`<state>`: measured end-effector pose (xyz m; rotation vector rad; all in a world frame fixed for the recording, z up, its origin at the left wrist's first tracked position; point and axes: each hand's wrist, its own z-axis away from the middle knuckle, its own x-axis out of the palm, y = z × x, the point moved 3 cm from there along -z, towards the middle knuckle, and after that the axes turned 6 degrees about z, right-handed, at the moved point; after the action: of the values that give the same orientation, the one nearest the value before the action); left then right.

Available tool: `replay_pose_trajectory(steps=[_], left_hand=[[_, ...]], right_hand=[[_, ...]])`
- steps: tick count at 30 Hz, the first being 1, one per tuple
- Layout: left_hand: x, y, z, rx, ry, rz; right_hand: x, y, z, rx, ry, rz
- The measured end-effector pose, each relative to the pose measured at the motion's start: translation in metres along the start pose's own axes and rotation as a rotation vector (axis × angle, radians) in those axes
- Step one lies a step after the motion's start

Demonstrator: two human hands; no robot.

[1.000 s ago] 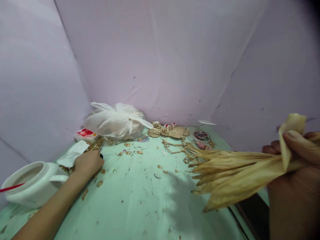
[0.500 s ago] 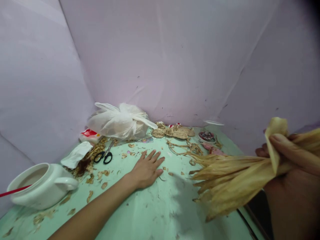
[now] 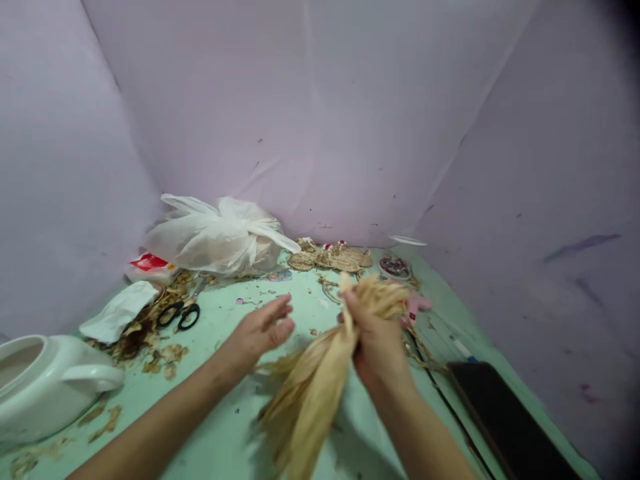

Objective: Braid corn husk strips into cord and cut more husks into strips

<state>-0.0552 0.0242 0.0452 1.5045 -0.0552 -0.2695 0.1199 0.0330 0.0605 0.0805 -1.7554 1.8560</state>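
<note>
A bundle of dried corn husks [image 3: 320, 393], pale yellow and tied-looking in the middle, is gripped by my right hand [image 3: 377, 340] over the centre of the table. Its long ends hang toward me, and a shorter tuft sticks out beyond my fingers. Left of the bundle, my left hand [image 3: 263, 333] is raised with nothing in it, fingers stretched and a gap between thumb and fingers. Black-handled scissors [image 3: 179, 315] lie on the table to the left of that hand.
At left stand a white ceramic pot [image 3: 55, 387] and husk scraps [image 3: 163, 360]. Behind are a white plastic bag [image 3: 225, 237], woven straw pieces [image 3: 340, 259] and a small bowl [image 3: 395, 268]. A pink tool [image 3: 416, 305] and a black phone-like slab [image 3: 505, 420] lie right.
My right hand has brought the husk bundle from the far right to the table's centre, its ends swinging downward. My left hand has lifted off the tabletop. The view has shifted right.
</note>
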Motion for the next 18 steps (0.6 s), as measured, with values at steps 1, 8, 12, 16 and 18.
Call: replay_pose_trajectory(steps=[1,8,12,16,18], left_hand=[[0.014,0.003,0.003,-0.043,-0.068,0.118],[0.027,-0.001,0.011,-0.244,-0.173,0.519],[0.016,-0.008,0.009,-0.423,-0.082,0.633],[0.000,-0.006,0.016,-0.360,0.078,0.615],[-0.016,-0.005,0.022,-0.290,0.174,0.658]], right_hand=[[0.008,0.018,0.002,0.126,-0.016,-0.009],[0.056,0.057,0.006,0.572,-0.361,-0.048],[0.067,0.050,0.014,0.585,-0.617,-0.050],[0.057,0.032,0.005,0.397,-0.795,0.038],[0.038,0.014,-0.018,0.187,-0.541,0.075]])
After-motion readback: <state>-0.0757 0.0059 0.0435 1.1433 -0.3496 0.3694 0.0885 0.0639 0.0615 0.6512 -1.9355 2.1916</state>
